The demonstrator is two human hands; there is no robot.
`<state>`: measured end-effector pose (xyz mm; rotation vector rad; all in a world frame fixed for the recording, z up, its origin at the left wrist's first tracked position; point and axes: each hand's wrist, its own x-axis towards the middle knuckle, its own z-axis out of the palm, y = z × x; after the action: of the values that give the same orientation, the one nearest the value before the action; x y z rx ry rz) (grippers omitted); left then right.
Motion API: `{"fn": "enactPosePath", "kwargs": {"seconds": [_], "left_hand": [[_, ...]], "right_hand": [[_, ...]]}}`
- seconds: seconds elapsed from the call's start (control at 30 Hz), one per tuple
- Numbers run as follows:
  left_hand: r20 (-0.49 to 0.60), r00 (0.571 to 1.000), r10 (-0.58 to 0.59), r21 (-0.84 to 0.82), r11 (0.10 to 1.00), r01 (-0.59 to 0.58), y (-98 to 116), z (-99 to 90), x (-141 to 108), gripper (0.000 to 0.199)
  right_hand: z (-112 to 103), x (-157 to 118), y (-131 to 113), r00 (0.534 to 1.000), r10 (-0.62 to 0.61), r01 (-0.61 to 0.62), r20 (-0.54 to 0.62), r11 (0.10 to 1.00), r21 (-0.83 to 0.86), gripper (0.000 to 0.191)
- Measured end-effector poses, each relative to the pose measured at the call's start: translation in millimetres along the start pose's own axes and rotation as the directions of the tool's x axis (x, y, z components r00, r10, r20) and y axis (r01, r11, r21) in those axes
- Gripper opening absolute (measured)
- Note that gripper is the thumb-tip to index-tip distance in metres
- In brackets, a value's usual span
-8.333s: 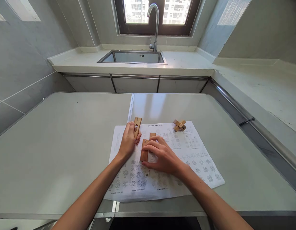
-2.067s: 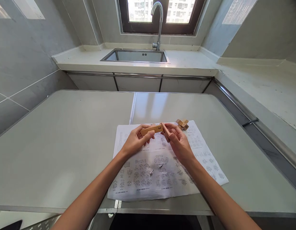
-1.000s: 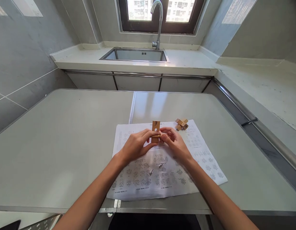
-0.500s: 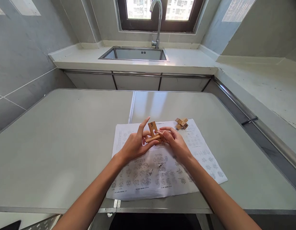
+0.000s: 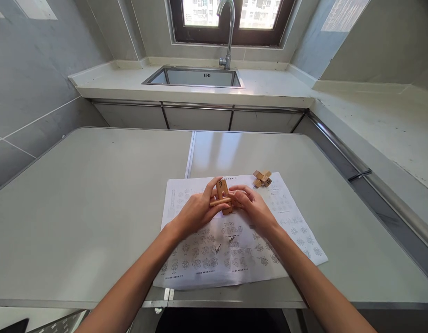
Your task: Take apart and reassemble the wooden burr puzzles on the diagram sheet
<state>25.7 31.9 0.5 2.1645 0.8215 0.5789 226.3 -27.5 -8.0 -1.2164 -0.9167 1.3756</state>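
Above the printed sheet, my left hand is closed on wooden puzzle pieces, its thumb and index finger at their left side. One flat piece stands upright with a dark mark near its top, and another crosses it level. My right hand pinches at the right side of these pieces; its fingertips partly cover them, so how they interlock is hidden. Near the sheet's top right corner lies an assembled wooden burr puzzle, apart from both hands.
The sheet carries rows of small puzzle drawings and has small torn spots near its middle. It lies on a pale table with a seam down the middle. Behind stand a counter with a sink, a faucet and a window.
My left index finger has come down from its raised position onto the top of the upright piece. The held pieces have turned slightly and sit a little lower.
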Motion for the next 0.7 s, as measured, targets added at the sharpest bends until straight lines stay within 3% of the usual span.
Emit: {"fn": "enactPosePath", "kwargs": {"seconds": [0.07,0.2,0.23,0.43,0.7], "left_hand": [[-0.001,1.000,-0.008,0.021,1.000,0.008,0.4,0.8,0.2,0.076],[0.004,1.000,0.016,0.126,0.992,-0.016,0.5,3.3,-0.5,0.117],[0.003,1.000,0.031,0.152,0.988,-0.031,0.1,4.4,-0.9,0.120],[-0.066,0.993,0.096,0.234,0.969,-0.078,-3.0,10.8,-1.7,0.095],[-0.083,0.993,0.089,0.128,0.989,-0.078,1.4,8.2,1.3,0.076]], "right_hand": [[-1.0,-0.5,0.0,0.999,0.028,-0.030,0.026,0.999,0.045,0.061],[0.1,-2.7,1.4,0.998,0.021,-0.021,0.051,1.000,0.003,0.057],[0.8,-3.3,2.3,0.998,0.013,-0.011,0.066,1.000,-0.027,0.057],[2.5,-3.5,7.1,0.991,-0.040,0.053,0.129,0.993,-0.101,0.054],[6.1,-5.0,5.1,0.994,-0.081,0.086,0.069,0.994,-0.071,0.049]]}}
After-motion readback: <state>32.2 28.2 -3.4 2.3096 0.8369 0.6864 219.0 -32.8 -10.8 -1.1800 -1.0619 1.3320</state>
